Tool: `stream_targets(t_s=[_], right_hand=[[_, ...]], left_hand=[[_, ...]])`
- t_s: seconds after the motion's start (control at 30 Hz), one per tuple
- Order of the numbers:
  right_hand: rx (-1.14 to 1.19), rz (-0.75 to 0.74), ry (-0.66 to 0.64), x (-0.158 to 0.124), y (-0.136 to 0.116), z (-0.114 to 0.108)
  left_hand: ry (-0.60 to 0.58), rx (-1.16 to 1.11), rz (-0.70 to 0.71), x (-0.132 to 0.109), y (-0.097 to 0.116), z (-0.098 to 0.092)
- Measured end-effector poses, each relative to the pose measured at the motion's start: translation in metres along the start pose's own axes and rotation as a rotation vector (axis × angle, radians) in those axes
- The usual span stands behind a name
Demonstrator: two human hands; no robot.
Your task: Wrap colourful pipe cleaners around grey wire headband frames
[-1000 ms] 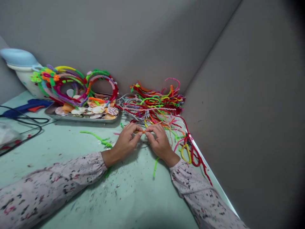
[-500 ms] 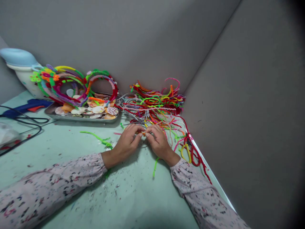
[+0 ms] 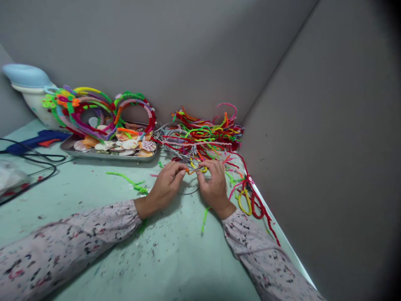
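Note:
Over the table, my left hand (image 3: 168,183) is closed in a pinch at a short orange pipe cleaner (image 3: 189,172) on a thin grey wire hoop (image 3: 190,193). My right hand (image 3: 214,184) faces it a little to the right, its thumb and fingers closed about the wire. The lower curve of the hoop hangs between the two hands. Just behind the right fingertips shows a yellow loop (image 3: 204,169). Fingers partly hide the place where orange and wire meet.
Behind lies a tangled pile of coloured pipe cleaners (image 3: 206,133). A metal tray (image 3: 109,157) holds shells beneath wrapped hoops (image 3: 134,100). Scissors (image 3: 244,202) lie right, near the table edge. Left are a blue glue gun (image 3: 28,142), black cable (image 3: 52,167) and green pipe cleaner (image 3: 125,179).
My hands have drawn slightly apart, the right one shifting right. More of the orange pipe cleaner and the wire now shows between them.

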State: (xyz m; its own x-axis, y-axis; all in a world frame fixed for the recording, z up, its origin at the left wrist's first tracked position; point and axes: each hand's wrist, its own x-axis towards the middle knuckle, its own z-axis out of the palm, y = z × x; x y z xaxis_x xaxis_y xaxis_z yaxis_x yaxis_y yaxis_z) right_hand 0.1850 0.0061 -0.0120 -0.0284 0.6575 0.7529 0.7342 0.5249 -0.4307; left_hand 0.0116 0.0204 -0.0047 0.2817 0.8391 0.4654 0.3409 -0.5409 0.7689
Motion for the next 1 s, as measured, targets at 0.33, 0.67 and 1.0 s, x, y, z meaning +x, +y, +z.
stream_targets(t_s=[0.33,0.67,1.0], right_hand=[[0.041,-0.064,-0.176,-0.004,-0.003,0.003],[0.006,-0.001,-0.310,-0.006,-0.005,0.002],[-0.062,-0.074,-0.273,-0.010,-0.012,0.000]], left_hand=[[0.070,-0.132,-0.120,-0.001,-0.007,0.001],[0.102,-0.138,-0.124,0.000,-0.005,0.001],[0.129,-0.115,-0.126,0.001,-0.004,0.000]])
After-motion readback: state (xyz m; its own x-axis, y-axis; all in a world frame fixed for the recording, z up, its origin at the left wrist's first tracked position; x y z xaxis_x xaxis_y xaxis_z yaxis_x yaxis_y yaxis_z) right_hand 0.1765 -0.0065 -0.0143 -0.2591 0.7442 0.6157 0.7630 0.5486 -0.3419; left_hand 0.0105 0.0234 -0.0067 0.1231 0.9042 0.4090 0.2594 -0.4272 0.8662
